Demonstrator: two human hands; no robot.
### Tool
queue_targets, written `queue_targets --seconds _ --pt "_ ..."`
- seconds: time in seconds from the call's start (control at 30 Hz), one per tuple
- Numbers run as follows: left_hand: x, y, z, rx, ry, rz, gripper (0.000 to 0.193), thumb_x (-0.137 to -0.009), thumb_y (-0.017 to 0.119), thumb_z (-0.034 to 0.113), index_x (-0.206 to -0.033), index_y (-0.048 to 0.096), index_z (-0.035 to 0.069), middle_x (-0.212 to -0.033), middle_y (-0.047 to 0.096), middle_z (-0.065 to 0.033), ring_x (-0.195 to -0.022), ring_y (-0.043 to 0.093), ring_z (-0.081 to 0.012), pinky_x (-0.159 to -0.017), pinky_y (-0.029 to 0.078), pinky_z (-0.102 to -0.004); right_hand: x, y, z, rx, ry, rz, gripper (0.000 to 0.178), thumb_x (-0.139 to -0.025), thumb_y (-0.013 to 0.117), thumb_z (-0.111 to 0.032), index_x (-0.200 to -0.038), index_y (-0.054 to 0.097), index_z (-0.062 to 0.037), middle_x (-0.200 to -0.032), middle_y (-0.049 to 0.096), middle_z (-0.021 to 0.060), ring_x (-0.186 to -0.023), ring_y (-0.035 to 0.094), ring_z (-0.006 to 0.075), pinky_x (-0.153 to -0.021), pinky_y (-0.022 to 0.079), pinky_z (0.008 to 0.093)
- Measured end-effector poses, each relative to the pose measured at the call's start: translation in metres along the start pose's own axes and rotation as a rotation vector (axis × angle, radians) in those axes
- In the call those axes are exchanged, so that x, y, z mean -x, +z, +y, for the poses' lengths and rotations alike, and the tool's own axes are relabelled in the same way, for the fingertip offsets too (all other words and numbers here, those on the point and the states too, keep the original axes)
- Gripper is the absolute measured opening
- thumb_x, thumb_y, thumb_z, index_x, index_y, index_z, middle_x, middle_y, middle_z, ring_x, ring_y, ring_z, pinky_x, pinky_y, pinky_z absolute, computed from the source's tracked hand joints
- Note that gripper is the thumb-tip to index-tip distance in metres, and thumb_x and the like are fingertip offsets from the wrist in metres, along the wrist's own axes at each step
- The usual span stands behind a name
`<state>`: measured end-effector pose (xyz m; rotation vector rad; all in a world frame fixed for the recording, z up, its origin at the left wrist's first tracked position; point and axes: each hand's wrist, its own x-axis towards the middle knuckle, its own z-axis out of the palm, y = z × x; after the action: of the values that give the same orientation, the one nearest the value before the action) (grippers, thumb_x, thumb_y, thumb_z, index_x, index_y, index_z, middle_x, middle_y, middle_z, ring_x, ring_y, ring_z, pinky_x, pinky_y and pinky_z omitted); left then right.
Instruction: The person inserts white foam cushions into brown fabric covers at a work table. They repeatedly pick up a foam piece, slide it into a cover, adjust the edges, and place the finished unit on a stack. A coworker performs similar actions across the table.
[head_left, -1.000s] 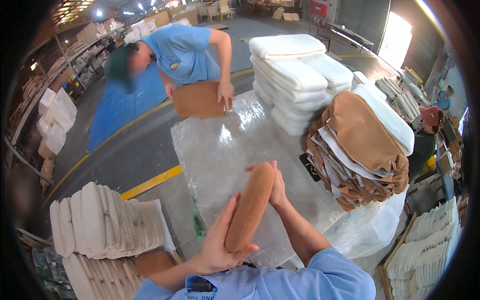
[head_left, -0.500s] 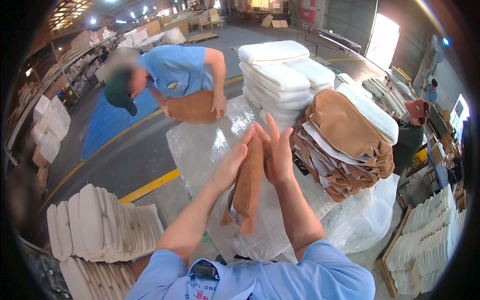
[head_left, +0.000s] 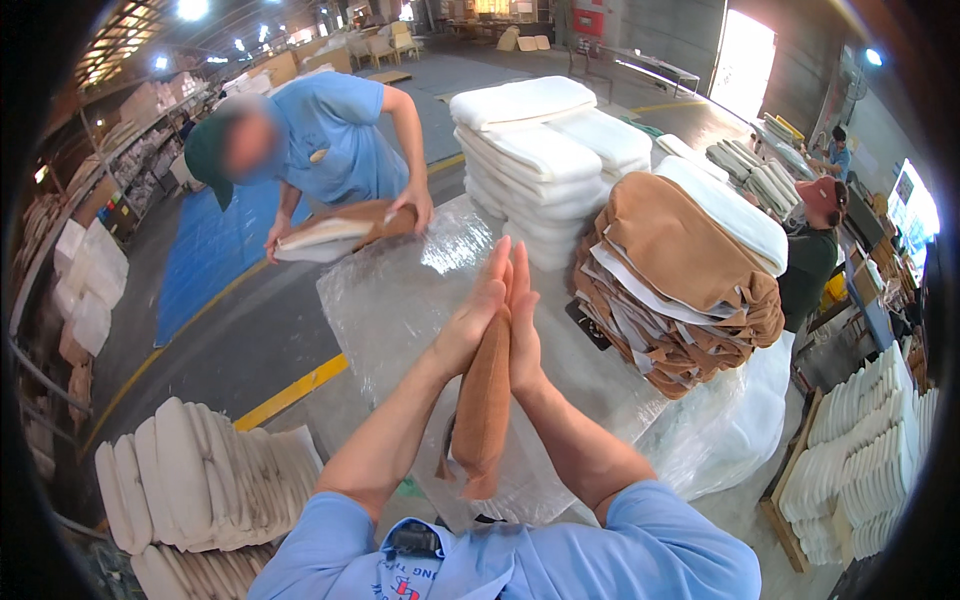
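A brown fabric-covered cushion (head_left: 482, 420) stands on edge between my palms, its near end tapering toward my body. Flat against its left side lies my left hand (head_left: 470, 325); my right hand (head_left: 524, 345) presses from the right. The fingers of both hands are straight and close together, with the tips nearly meeting above the far end. Below is a table covered with clear plastic (head_left: 385, 320). To the right of my hands sits a pile of brown covers (head_left: 665, 235) with pale linings showing.
White foam pads (head_left: 525, 145) are stacked at the table's far side. Across the table a co-worker (head_left: 340, 140) handles a brown cover around a white pad (head_left: 320, 235). More pale pads (head_left: 200, 470) stand at lower left, others (head_left: 850, 460) at right. Another person (head_left: 812, 250) is behind the pile.
My hands have drawn closer together and pressed the cushion narrower, their fingers now nearly parallel. The co-worker's cushion has turned, showing white filling at its open side.
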<state>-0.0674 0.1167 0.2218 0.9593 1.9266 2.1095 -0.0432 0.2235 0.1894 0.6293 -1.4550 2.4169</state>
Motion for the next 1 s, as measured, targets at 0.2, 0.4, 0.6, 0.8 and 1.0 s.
queue_targets --seconds 0.2,0.4,0.6,0.8,1.0 --pt "-0.009 0.01 0.008 0.04 -0.062 -0.055 0.08 -0.112 0.039 0.055 -0.171 0.008 0.01 -0.179 0.004 -0.0127 -0.164 0.002 -0.0278 -0.131 0.003 -0.041 0.014 -0.006 -0.007 0.049 -0.025 0.016 0.094 -0.106 0.024 -0.073 -0.17 -0.004 -0.0098 -0.178 0.001 0.0132 -0.163 0.004 0.0281 -0.131 0.007 0.0441" --pt "0.013 0.002 0.031 0.06 -0.147 0.024 0.095 -0.104 0.048 0.063 -0.171 0.007 0.009 -0.178 0.007 -0.0169 -0.164 0.002 -0.0348 -0.131 0.004 -0.0474 0.061 -0.003 0.006 0.286 -0.004 -0.077 0.1 -0.105 0.027 -0.075 -0.169 0.0 -0.0035 -0.177 0.003 0.0162 -0.163 0.005 0.03 -0.131 0.009 0.0444" --pt "0.095 -0.041 0.084 -0.028 -0.319 -0.159 0.113 -0.087 0.075 0.047 -0.17 0.01 0.005 -0.177 0.01 -0.0184 -0.164 0.006 -0.0353 -0.131 0.005 -0.0466 0.076 -0.034 0.055 0.184 0.389 -0.124 0.08 -0.112 0.02 -0.06 -0.142 0.062 0.0013 -0.146 0.063 0.018 -0.141 0.053 0.0345 -0.122 0.035 0.0443" --pt "0.224 -0.048 0.156 -0.201 -0.802 0.187 0.098 -0.089 0.079 0.03 -0.166 0.026 0.001 -0.166 0.037 -0.0166 -0.153 0.035 -0.0253 -0.125 0.028 -0.04 0.099 -0.015 0.092 0.862 0.325 -0.356 0.05 -0.108 0.043 -0.042 -0.093 0.071 -0.003 -0.094 0.07 0.0216 -0.094 0.065 0.0453 -0.087 0.05 0.0515" --pt "0.315 0.016 0.107 -0.314 -0.711 0.343 0.087 -0.09 0.079 0.02 -0.162 0.035 -0.001 -0.155 0.053 -0.0159 -0.142 0.051 -0.0229 -0.117 0.041 -0.0365 0.079 -0.036 0.078 0.909 -0.217 -0.313 0.035 -0.101 0.059 -0.033 -0.078 0.065 -0.0078 -0.079 0.064 0.0114 -0.079 0.06 0.0361 -0.082 0.047 0.0509"
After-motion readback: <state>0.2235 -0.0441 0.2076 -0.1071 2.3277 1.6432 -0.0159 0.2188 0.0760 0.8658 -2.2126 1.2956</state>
